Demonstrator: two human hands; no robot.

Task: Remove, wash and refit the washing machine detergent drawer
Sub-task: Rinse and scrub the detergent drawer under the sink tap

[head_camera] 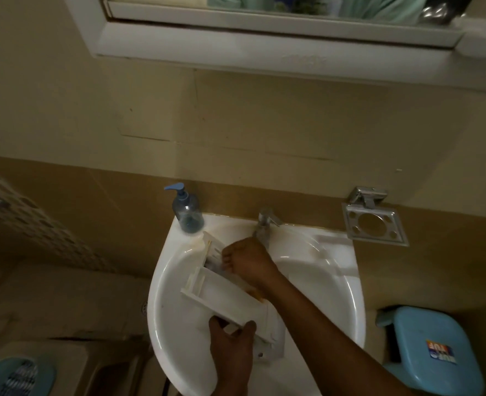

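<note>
A white plastic detergent drawer point(224, 301) lies tilted across the white washbasin point(347, 298), its far end pointing toward the soap bottle. My left hand point(232, 350) grips the drawer's near end from below, thumb and fingers around its edge. Reaching in from the lower right, my right hand point(249, 260) is curled in a fist over the drawer's far part, just under the chrome tap point(264, 224). What that fist holds is hidden. I cannot make out any running water.
A blue pump soap bottle point(186, 210) stands on the basin's back left corner. A metal soap dish point(374, 222) is fixed to the wall at right. A blue plastic stool point(433, 350) stands lower right, a mirror cabinet point(264, 30) hangs above.
</note>
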